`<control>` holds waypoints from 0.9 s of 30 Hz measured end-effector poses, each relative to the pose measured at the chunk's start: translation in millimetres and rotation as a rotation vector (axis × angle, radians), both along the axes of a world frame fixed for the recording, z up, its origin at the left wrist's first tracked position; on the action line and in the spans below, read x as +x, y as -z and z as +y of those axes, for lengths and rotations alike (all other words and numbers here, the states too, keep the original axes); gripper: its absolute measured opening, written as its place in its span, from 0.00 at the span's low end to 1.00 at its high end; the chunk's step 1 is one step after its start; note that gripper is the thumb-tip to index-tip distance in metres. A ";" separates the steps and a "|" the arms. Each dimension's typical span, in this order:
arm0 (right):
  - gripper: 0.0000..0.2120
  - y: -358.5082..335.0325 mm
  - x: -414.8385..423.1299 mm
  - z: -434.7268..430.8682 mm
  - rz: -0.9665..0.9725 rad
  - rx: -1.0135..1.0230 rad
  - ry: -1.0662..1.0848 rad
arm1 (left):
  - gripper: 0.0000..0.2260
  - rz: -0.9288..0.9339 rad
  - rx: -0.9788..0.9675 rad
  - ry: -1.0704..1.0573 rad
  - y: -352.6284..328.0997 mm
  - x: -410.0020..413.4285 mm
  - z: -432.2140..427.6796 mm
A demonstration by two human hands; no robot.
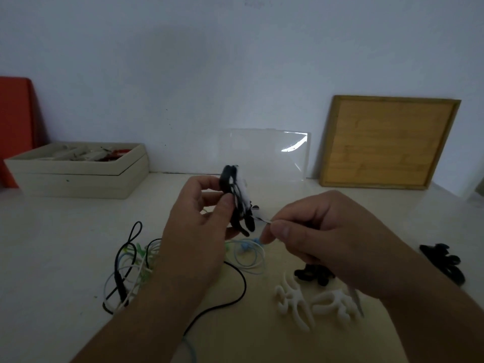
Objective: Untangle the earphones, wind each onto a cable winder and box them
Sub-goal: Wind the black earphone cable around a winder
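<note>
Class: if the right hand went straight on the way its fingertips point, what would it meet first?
Likely the black winder in the left hand, beyond the right hand's pinched cable; depth unclear.

Box (78, 176) left, winders (314, 302) right

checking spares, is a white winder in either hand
No, both white winders lie on the table; the left hand holds a black winder.

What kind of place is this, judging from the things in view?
Probably an indoor worktable against a white wall, perhaps at home: a pale wooden box of odds and ends, a wooden tray leaning on the wall, and earphone cables and cable winders lying loose.
</note>
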State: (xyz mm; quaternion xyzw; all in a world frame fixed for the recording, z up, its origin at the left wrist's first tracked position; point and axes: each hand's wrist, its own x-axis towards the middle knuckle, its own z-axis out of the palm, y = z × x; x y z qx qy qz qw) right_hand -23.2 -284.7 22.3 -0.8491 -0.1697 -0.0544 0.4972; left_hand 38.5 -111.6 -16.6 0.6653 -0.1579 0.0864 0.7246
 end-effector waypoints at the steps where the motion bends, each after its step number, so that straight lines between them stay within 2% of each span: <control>1: 0.11 -0.4 -0.2 1.0 -0.024 -0.024 0.000 | 0.04 -0.044 0.074 -0.006 2.5 -1.1 -1.2; 4: 0.08 -4.1 -2.5 2.8 -0.136 -0.078 0.036 | 0.05 -0.158 0.292 0.030 8.5 -4.2 -3.2; 6: 0.08 -5.3 -2.9 1.4 -0.190 -0.063 0.096 | 0.05 -0.192 0.364 0.062 10.6 -6.0 -4.1; 11: 0.12 -2.9 2.2 -2.9 -0.329 -0.087 0.357 | 0.07 -0.198 0.418 0.161 9.0 -8.8 -5.8; 14: 0.10 -3.5 4.1 -4.2 -0.353 -0.026 0.474 | 0.08 -0.164 0.380 0.214 7.8 -10.3 -6.9; 17: 0.10 -2.5 5.1 -6.4 -0.267 0.050 0.487 | 0.09 -0.131 0.324 0.290 5.0 -12.5 -7.5; 21: 0.14 4.1 8.2 -12.2 -0.061 0.137 0.415 | 0.11 -0.115 0.287 0.361 2.6 -14.9 -7.6; 24: 0.16 6.6 9.8 -11.6 0.139 0.184 0.339 | 0.08 -0.063 0.144 0.431 -1.5 -19.2 -9.2; 27: 0.16 9.3 11.5 -8.5 0.233 0.262 0.243 | 0.11 0.009 -0.035 0.474 -3.1 -21.9 -11.1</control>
